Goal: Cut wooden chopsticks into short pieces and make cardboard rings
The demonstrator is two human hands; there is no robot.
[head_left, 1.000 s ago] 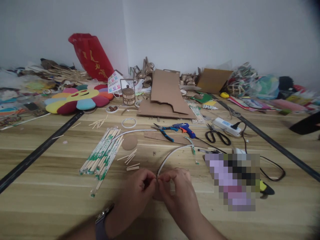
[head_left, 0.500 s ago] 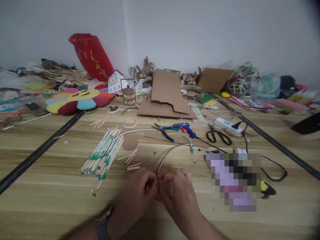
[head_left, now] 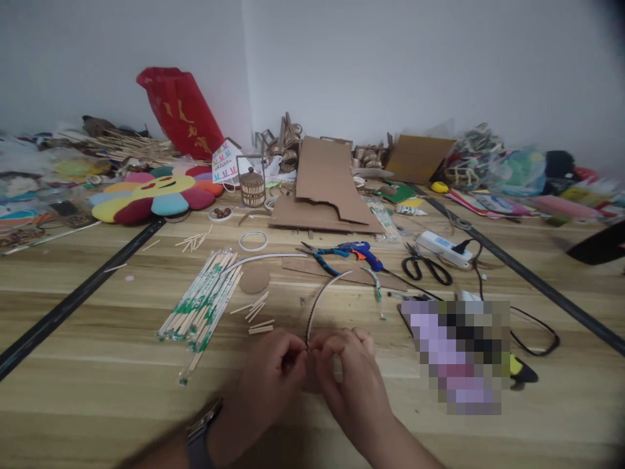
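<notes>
Counts: 2 strips, one curved strip [head_left: 319, 301] in hand, one loose strip [head_left: 263, 256] lying across the chopsticks [head_left: 200, 299]. 2 cardboard discs: near disc [head_left: 312, 380] at the hands, mostly hidden; far disc [head_left: 254, 279] flat just beside the chopsticks. 1 white ring [head_left: 253, 241] on its own beyond it, 1 pliers [head_left: 324, 258], 1 glue gun [head_left: 362, 250], 1 scissors [head_left: 426, 264], 1 power strip [head_left: 444, 249], 1 flower cushion [head_left: 159, 192], 1 red bag [head_left: 180, 114]. Chopsticks are wrapped, many, overlap too much to count.

Hands: 2, nearly touching at the fingertips. Left hand [head_left: 276, 365], watch [head_left: 205, 417] on wrist: thumb and index pinched on the curved strip's near end, other fingers curled. Right hand [head_left: 350, 366]: same pinch, right beside, fingers bent. Exact contact too small to tell. Curved strip arcs up and away from the fingertips, far end short of the glue gun.
</notes>
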